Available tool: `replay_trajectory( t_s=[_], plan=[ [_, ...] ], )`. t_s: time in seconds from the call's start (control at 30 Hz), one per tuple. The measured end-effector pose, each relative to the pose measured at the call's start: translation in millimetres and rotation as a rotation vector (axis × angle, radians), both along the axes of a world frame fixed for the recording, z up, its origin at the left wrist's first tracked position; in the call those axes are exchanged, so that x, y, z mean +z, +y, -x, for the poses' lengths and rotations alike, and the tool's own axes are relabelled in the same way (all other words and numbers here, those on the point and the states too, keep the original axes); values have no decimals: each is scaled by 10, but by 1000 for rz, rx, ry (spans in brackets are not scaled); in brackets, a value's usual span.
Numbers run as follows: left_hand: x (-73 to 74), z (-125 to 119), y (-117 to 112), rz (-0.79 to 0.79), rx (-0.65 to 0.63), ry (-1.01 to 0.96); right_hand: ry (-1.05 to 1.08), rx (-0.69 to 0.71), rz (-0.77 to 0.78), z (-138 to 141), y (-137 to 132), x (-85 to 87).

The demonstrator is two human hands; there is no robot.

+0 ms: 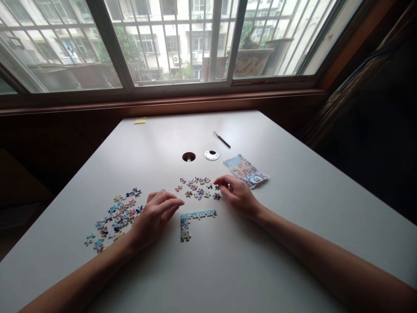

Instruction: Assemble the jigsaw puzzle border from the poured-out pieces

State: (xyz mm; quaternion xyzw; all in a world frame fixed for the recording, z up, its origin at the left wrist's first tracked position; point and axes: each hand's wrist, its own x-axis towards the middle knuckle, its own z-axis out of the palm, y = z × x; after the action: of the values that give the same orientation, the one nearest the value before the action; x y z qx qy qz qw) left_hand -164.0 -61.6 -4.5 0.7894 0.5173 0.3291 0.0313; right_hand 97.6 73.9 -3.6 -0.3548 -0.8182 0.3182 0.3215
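Note:
An L-shaped run of joined jigsaw pieces [192,219] lies on the white table [228,269] between my hands. My left hand [156,217] rests palm down just left of it, fingers stretched flat toward its corner, holding nothing. My right hand [236,193] sits to the upper right, fingers curled in a pinch at the edge of a small cluster of loose pieces [197,188]. Whether a piece is between those fingertips is too small to tell. A larger spread of loose pieces [115,217] lies left of my left hand.
A colourful printed bag or picture sheet [245,170] lies right of the small cluster. Farther back are a round cable hole [189,157], its silver cap [211,154], a pen [222,139] and a yellow note [140,121]. A window runs behind the table.

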Motion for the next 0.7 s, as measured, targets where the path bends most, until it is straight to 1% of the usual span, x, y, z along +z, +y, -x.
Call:
replay_trajectory(
  t_s=[0.23, 0.43, 0.7],
  plan=[
    [19, -19, -20, 26, -15, -158, -5, -8, -7, 6, -8, 13],
    [22, -6, -29, -16, -68, -170, -4, 4, -12, 9, -10, 7],
    [-13, -7, -10, -56, -26, -168, -21, 8, -22, 4, -13, -2]
  ],
)
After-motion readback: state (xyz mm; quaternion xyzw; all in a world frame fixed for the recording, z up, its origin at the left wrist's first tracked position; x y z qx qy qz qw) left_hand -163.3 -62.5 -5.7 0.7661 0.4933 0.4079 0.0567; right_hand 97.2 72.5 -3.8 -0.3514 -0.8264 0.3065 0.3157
